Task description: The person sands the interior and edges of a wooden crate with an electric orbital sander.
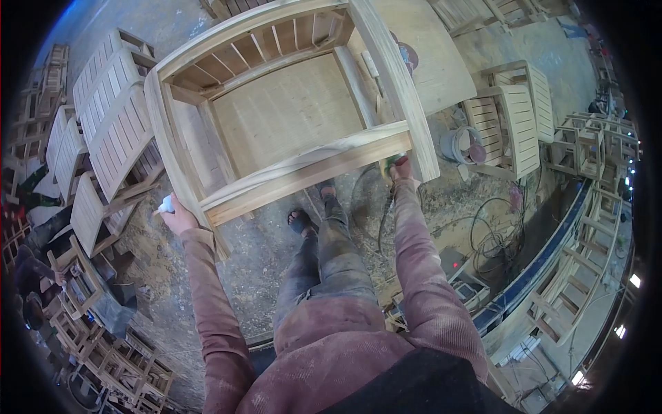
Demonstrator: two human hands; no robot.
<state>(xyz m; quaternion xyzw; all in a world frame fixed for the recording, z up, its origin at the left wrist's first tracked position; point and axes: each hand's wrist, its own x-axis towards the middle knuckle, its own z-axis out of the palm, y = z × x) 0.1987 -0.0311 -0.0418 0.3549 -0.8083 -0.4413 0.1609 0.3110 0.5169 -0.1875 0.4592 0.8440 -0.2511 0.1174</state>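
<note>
A pale wooden chair frame [289,110] lies tipped in front of me, its slatted back at the top and its seat panel facing me. My left hand [178,217] grips the frame's left leg near its end, and a small white object sticks out beside the fingers. My right hand [400,168] is closed on the lower rail at the frame's right corner, with something green and yellow under the fingers. My legs and sandalled feet [303,221] stand just below the frame.
Stacks of slatted chairs [103,117] stand on the left, and more chairs [514,117] on the right. A round bucket [463,145] and coiled cables [493,234] lie on the dirt floor. Another person [31,276] crouches at far left.
</note>
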